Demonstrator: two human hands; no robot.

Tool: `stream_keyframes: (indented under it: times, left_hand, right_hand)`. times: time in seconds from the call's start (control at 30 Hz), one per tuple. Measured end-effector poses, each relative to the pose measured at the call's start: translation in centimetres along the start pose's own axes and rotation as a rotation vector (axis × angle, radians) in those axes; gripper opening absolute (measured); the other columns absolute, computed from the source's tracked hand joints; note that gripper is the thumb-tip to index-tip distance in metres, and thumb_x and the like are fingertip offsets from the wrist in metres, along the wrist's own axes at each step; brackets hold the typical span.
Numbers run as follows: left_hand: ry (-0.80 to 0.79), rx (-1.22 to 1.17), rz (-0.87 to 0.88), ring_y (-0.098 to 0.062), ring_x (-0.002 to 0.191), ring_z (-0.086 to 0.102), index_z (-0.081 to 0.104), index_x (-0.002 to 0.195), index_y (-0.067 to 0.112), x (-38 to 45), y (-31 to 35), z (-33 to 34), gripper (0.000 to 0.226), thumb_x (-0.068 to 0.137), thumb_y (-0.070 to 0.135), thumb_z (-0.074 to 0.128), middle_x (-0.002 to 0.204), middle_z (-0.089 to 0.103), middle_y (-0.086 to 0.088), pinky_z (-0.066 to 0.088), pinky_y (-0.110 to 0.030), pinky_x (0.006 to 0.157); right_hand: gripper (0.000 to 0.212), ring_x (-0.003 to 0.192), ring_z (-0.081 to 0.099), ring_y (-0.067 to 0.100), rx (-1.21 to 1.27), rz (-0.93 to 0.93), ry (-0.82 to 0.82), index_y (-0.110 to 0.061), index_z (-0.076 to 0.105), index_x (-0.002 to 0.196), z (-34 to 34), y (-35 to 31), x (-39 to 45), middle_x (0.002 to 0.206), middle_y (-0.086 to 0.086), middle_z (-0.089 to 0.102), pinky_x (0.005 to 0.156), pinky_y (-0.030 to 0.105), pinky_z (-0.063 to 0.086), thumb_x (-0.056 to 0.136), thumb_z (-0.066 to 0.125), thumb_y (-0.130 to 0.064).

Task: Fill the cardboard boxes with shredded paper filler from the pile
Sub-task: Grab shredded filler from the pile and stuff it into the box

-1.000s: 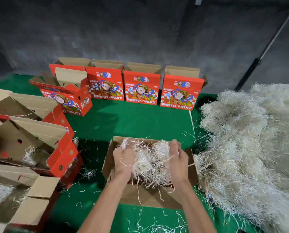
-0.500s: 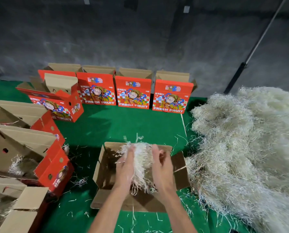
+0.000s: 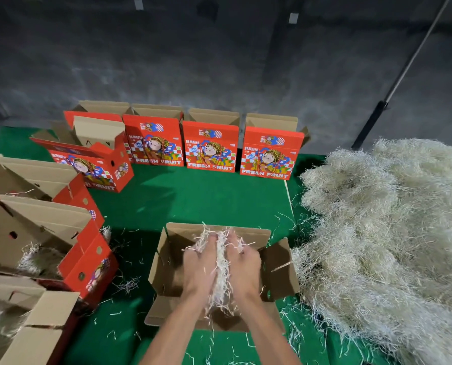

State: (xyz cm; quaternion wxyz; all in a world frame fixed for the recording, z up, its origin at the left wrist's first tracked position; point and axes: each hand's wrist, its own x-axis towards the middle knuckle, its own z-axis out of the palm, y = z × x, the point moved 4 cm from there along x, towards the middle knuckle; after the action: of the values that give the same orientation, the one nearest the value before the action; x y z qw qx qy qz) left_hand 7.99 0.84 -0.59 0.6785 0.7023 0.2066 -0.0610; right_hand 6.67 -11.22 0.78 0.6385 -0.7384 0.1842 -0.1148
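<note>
open box (image 3: pixel 167 264) centre, pile (image 3: pixel 385 233) right, boxes (image 3: pixel 211 146) behind

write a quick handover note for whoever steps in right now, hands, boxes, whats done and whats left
Left hand and right hand: both press one wad of shredded paper between them, over the open box in front.
Pile: to the right, on the green mat.
Done: the boxes at left show some filler inside.
Left: get this wad down into the open box; its floor looks mostly bare. The row of red boxes at the back stands open; whether they hold filler cannot be seen.
</note>
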Motion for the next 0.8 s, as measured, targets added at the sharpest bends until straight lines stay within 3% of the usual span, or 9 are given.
stream_keyframes:
  times: [0.1,0.2,0.27,0.33,0.43,0.5,0.57,0.67,0.8]
  left_hand:
    - [0.034,-0.001,0.027,-0.026,0.077,0.06,0.047,0.123,0.004,1.2,0.5,-1.0,0.091,0.075,0.079,0.057,0.091,0.056,-0.002,0.053,-0.058,0.08]
    - [0.019,-0.05,-0.013,-0.012,0.061,0.054,0.053,0.109,0.006,0.9,0.2,0.1,0.074,0.085,0.076,0.051,0.073,0.056,0.001,0.048,-0.028,0.059]
    - [-0.044,-0.013,-0.002,-0.007,0.06,0.051,0.047,0.103,0.015,1.0,0.8,0.4,0.058,0.089,0.072,0.047,0.076,0.053,0.002,0.045,-0.028,0.059]
    - [-0.01,-0.061,0.03,-0.01,0.045,0.038,0.045,0.084,0.014,1.3,1.3,0.5,0.051,0.092,0.064,0.051,0.06,0.04,0.002,0.035,-0.027,0.05]
    - [0.025,-0.068,0.026,-0.008,0.048,0.041,0.041,0.075,0.026,1.0,1.9,0.5,0.038,0.098,0.055,0.047,0.063,0.044,0.005,0.032,-0.023,0.044]
    - [0.004,-0.007,0.079,-0.007,0.046,0.043,0.045,0.074,0.025,1.4,2.6,0.1,0.041,0.098,0.058,0.044,0.057,0.048,0.008,0.035,-0.025,0.046]
    - [0.045,-0.047,0.092,-0.01,0.044,0.039,0.049,0.077,0.017,1.9,2.6,-0.2,0.044,0.099,0.055,0.046,0.047,0.043,0.011,0.033,-0.028,0.049]
    - [-0.039,-0.013,0.058,-0.007,0.052,0.043,0.052,0.094,0.017,1.3,1.8,0.5,0.03,0.101,0.046,0.047,0.061,0.048,0.011,0.036,-0.024,0.05]
    - [0.132,-0.038,-0.015,-0.006,0.033,0.027,0.045,0.07,0.015,2.4,1.6,-1.1,0.037,0.101,0.033,0.053,0.039,0.034,0.012,0.023,-0.019,0.033]
  right_hand:
    - [0.049,0.04,0.03,0.012,0.045,0.084,-0.03,-0.018,0.048,0.065,-0.1,0.2,0.0,0.044,-0.007,0.039,0.041,0.027,0.029,0.094,0.055,-0.056]
    - [0.053,0.039,0.036,0.01,0.132,0.07,0.111,-0.017,0.051,0.059,0.7,0.1,-0.5,0.043,-0.007,0.045,0.04,0.026,0.031,0.096,0.051,-0.054]
    - [0.052,0.038,0.038,0.012,0.175,0.13,0.045,-0.01,0.058,0.068,0.1,0.5,0.2,0.044,-0.003,0.047,0.039,0.025,0.033,0.098,0.05,-0.052]
    - [0.049,0.036,0.034,0.012,0.148,0.188,-0.003,-0.005,0.058,0.077,-0.3,0.6,0.9,0.043,-0.001,0.043,0.036,0.023,0.03,0.1,0.049,-0.048]
    - [0.051,0.044,0.043,0.016,0.105,0.13,0.101,0.0,0.061,0.074,-0.2,0.3,1.3,0.051,0.008,0.055,0.042,0.028,0.038,0.101,0.05,-0.043]
    - [0.048,0.04,0.041,0.015,0.093,0.139,0.044,0.002,0.062,0.079,-0.4,0.3,1.6,0.052,0.009,0.052,0.039,0.027,0.034,0.102,0.049,-0.038]
    - [0.044,0.037,0.033,0.012,0.084,0.135,0.059,-0.002,0.058,0.073,-1.1,0.4,1.9,0.045,-0.004,0.043,0.036,0.023,0.026,0.103,0.05,-0.034]
    - [0.038,0.037,0.037,0.008,0.189,0.191,0.062,-0.011,0.057,0.064,-1.0,0.5,2.0,0.041,-0.009,0.046,0.036,0.02,0.03,0.101,0.055,-0.021]
    - [0.041,0.035,0.029,0.009,0.106,0.156,0.075,-0.013,0.052,0.066,-1.3,0.9,2.1,0.04,-0.009,0.039,0.034,0.022,0.024,0.103,0.05,-0.03]
